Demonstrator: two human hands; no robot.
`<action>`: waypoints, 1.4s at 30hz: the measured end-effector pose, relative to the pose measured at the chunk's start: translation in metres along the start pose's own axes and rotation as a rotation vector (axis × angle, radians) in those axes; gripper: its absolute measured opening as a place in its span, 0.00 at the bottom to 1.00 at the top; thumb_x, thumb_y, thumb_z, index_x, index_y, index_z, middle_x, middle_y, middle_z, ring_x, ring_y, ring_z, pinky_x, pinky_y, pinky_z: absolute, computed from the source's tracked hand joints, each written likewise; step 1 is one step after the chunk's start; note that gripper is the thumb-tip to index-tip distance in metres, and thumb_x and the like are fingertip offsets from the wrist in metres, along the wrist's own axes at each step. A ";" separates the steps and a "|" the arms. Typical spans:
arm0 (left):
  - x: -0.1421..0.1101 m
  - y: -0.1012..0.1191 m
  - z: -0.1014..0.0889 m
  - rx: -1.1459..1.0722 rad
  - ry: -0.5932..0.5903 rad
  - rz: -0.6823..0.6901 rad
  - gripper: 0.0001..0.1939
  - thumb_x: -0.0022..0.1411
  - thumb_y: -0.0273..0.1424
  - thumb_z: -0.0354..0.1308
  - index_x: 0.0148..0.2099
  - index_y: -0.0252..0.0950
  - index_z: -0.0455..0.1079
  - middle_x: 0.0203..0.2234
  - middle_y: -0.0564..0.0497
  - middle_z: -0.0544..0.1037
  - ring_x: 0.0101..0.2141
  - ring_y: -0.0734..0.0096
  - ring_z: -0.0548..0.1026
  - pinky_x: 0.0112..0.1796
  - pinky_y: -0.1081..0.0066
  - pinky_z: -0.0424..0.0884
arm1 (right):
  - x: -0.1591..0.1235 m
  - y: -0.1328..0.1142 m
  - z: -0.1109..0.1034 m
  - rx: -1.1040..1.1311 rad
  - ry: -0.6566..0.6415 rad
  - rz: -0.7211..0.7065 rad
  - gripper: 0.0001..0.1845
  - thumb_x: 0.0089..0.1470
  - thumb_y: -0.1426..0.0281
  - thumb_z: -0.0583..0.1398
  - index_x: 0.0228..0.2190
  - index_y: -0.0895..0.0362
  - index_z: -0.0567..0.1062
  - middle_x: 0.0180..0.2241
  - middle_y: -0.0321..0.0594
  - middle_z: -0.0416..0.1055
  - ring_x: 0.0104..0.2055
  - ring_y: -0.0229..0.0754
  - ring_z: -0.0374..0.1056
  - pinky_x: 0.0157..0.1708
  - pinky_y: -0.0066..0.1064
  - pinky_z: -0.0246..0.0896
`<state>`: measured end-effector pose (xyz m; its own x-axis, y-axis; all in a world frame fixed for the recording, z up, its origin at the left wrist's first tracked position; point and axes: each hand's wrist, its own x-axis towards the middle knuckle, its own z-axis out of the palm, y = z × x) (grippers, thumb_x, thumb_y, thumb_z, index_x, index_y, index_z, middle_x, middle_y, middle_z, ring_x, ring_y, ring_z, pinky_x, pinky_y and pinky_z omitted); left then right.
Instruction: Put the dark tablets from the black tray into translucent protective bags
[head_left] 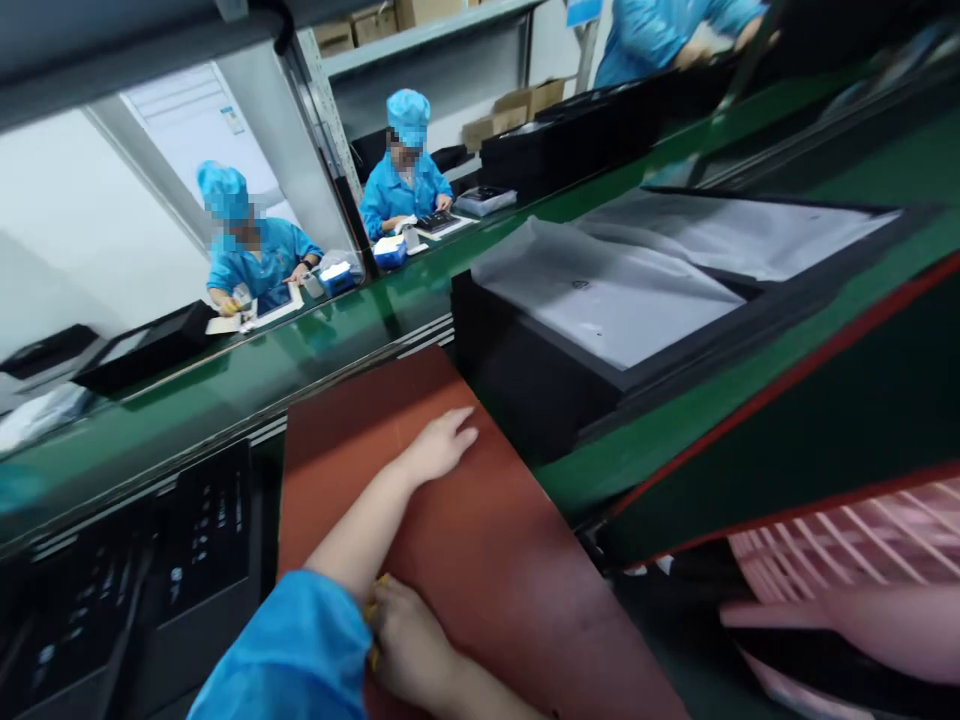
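Observation:
My left hand (pixel 441 446) reaches from a blue sleeve over a reddish-brown board (pixel 495 560). Its fingers stretch toward the board's right edge; whether they touch the surface I cannot tell. Below that forearm, my right hand (pixel 411 640) is curled around a small yellow object (pixel 373 655), mostly hidden by the fingers and the sleeve. Black boxes with white print (pixel 202 540) lie left of the board. Beyond its right edge stands an open black box (pixel 525 370) with white translucent wrapping (pixel 607 300) on top.
A green conveyor (pixel 330 330) runs across behind the board. Two seated people (pixel 259 255) in blue caps work on its far side; another person's blue sleeves (pixel 652 40) show at top right. A pink slatted basket (pixel 862 540) is at lower right, beside the green surface's red edge.

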<state>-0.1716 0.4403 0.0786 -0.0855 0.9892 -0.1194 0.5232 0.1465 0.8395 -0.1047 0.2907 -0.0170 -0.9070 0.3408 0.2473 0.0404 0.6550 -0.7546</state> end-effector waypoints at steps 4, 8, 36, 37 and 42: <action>-0.133 -0.051 -0.059 0.737 0.363 -0.382 0.22 0.58 0.31 0.49 0.54 0.29 0.60 0.52 0.37 0.64 0.54 0.55 0.60 0.53 0.63 0.54 | 0.005 -0.016 -0.010 0.033 0.011 0.080 0.12 0.43 0.81 0.55 0.25 0.57 0.75 0.30 0.38 0.71 0.35 0.37 0.64 0.43 0.31 0.57; -0.220 -0.101 -0.072 0.774 0.668 -0.890 0.24 0.59 0.37 0.46 0.51 0.21 0.59 0.46 0.27 0.66 0.49 0.47 0.65 0.46 0.58 0.61 | 0.007 -0.015 -0.009 0.074 0.065 0.055 0.13 0.43 0.82 0.53 0.22 0.56 0.75 0.29 0.36 0.71 0.33 0.36 0.64 0.40 0.29 0.56; -0.274 0.056 0.153 0.365 0.414 -0.045 0.15 0.54 0.29 0.54 0.46 0.37 0.69 0.39 0.50 0.76 0.41 0.72 0.73 0.45 0.74 0.66 | -0.202 -0.022 -0.069 -0.176 1.156 -0.043 0.11 0.47 0.72 0.50 0.32 0.57 0.69 0.31 0.44 0.65 0.35 0.43 0.63 0.37 0.38 0.62; -0.299 0.050 0.150 0.387 0.425 -0.011 0.17 0.53 0.29 0.54 0.48 0.38 0.67 0.42 0.50 0.75 0.42 0.72 0.72 0.46 0.74 0.65 | -0.205 -0.026 -0.069 -0.249 1.126 -0.109 0.11 0.48 0.73 0.51 0.33 0.57 0.70 0.32 0.44 0.66 0.36 0.43 0.63 0.37 0.38 0.61; -0.450 -0.013 0.110 0.713 0.707 -0.279 0.17 0.57 0.28 0.47 0.50 0.34 0.65 0.46 0.44 0.71 0.47 0.65 0.69 0.49 0.65 0.63 | -0.200 -0.062 -0.038 -0.600 0.779 -0.345 0.14 0.52 0.69 0.53 0.40 0.58 0.71 0.40 0.46 0.69 0.42 0.45 0.62 0.42 0.37 0.57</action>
<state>-0.0471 -0.0056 0.0630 -0.6373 0.7220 0.2694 0.7683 0.5683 0.2944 0.0900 0.2079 0.0035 -0.3959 0.2723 0.8770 0.2256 0.9546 -0.1946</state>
